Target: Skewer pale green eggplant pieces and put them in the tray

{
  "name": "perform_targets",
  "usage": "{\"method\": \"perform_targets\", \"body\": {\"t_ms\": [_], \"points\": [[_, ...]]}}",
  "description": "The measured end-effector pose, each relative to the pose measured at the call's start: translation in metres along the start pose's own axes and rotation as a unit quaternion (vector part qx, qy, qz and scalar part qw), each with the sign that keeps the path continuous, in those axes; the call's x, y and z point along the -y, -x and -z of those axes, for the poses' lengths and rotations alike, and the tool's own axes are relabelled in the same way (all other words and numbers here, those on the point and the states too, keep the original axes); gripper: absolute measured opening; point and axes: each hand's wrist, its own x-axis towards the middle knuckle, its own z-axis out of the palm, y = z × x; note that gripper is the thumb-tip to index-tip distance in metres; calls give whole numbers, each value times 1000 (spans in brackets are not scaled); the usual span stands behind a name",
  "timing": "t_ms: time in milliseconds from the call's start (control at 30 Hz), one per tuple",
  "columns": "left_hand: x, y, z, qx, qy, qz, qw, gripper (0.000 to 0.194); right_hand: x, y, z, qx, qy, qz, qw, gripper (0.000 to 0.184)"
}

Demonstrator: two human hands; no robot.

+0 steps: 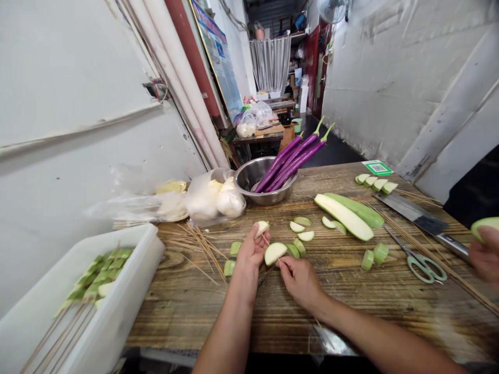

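My left hand (251, 250) is closed on a pale green vegetable slice (261, 227) that sits on a thin bamboo skewer. My right hand (298, 278) pinches the skewer's near end, with a second slice (275, 252) threaded just above its fingers. Both hands hover over the wooden table (218, 306). More cut slices (301, 231) lie just beyond them. Two long halves of a green vegetable (345, 214) lie farther right.
A white tray (128, 280) with several filled skewers sits at the left. Loose skewers (198, 246), a steel bowl (249, 179) of purple eggplants (296, 156), a cleaver (423, 223) and scissors (423, 264) are around. Another person's hand (485, 254) holding a slice is at the right edge.
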Motion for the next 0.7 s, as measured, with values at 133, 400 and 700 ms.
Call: {"method": "perform_targets", "body": {"t_ms": [133, 400, 700], "points": [[0, 2, -2, -10, 6, 4, 1000, 10, -2, 0, -1, 1, -3, 0, 1000, 24], [1, 4, -3, -3, 1, 1, 1000, 9, -3, -1, -2, 7, -8, -7, 1000, 24], [3, 1, -2, -17, 18, -16, 1000, 6, -3, -1, -2, -1, -5, 4, 1000, 24]]}}
